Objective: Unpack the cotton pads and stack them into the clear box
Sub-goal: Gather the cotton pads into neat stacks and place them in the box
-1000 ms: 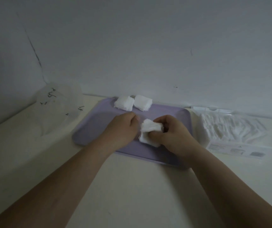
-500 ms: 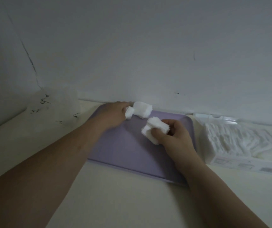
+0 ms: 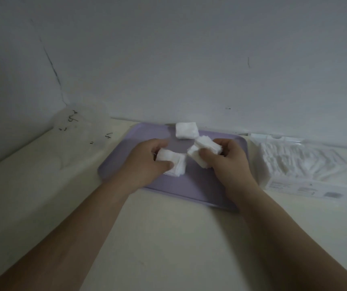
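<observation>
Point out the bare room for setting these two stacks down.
Bare: tray back-left corner, between left hand and far rim; its near strip between the wrists; table between the forearms. Crowded: tray centre, where left stack, right hand and right stack meet; back stack behind.

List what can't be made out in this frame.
Head view, the only one:
1. Translucent object at the left: too faint and blurred to tell if it is the clear box.
2. Pad count in the left stack and right stack: the left hand and right hand cover their edges.
3. Print on the cotton pad pack: too small.
</observation>
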Tool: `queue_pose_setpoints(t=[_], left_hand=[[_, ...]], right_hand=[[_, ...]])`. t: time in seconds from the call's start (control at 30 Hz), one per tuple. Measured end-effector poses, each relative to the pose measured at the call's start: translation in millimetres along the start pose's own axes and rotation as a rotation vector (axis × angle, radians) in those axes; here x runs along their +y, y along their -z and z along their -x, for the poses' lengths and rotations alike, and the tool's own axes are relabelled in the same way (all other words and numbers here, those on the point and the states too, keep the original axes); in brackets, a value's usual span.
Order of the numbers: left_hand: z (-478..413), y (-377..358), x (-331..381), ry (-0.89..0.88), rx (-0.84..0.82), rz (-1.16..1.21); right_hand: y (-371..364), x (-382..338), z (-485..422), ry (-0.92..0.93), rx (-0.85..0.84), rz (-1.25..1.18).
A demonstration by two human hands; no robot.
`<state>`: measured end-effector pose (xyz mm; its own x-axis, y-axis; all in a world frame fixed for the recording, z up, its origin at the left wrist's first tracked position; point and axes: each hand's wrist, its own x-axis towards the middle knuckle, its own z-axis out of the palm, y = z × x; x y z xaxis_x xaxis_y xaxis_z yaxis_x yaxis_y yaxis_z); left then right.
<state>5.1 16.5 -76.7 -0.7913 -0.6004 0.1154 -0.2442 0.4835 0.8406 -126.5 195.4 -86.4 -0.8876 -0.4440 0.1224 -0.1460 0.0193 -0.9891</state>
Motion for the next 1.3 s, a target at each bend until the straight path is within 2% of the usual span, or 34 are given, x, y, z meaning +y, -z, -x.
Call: queue_pose_setpoints(t=[0.13, 0.27, 0.5, 0.57, 0.67, 0.77, 0.9, 1.1, 1.2, 1.3], left_hand=[[10.6, 0.1, -1.0, -0.037, 0.106, -0.066], [13.0, 5.2, 2.3, -0.119, 0.091, -0.124], [17.5, 18.4, 12.2, -0.090, 0.032, 0.101], [18.7, 21.4, 17.6, -0.101, -0.057, 0.281], [25.5, 15.2, 23.7, -0.087, -0.312, 0.536], [27.3, 1.1, 18.9, -0.101, -0.305, 0.361], [26.4, -6.7, 12.3, -0.148, -0.215, 0.215], [27.3, -9.5, 15.9, -0.160, -0.153, 0.165], [23.6, -10.7, 10.4, -0.129, -0.061, 0.105], [19.3, -11.7, 3.0, -0.078, 0.012, 0.028]], right_hand=[[-0.8, -4.9, 2.1, -0.029, -0.009, -0.004], [-0.3, -2.9, 9.4, -0.027, -0.017, 0.005], [5.2, 0.6, 18.7, 0.030, -0.006, 0.030], [5.5, -0.8, 17.7, 0.058, -0.026, 0.068], [6.2, 1.1, 16.2, 0.079, -0.095, 0.166], [6.8, 3.8, 17.5, 0.069, -0.215, 0.198], [9.0, 2.2, 19.8, 0.089, -0.254, 0.223], [11.0, 3.7, 17.9, 0.085, -0.287, 0.264], [12.8, 2.4, 20.4, 0.053, -0.391, 0.282], [11.4, 0.8, 25.2, 0.058, -0.373, 0.312]])
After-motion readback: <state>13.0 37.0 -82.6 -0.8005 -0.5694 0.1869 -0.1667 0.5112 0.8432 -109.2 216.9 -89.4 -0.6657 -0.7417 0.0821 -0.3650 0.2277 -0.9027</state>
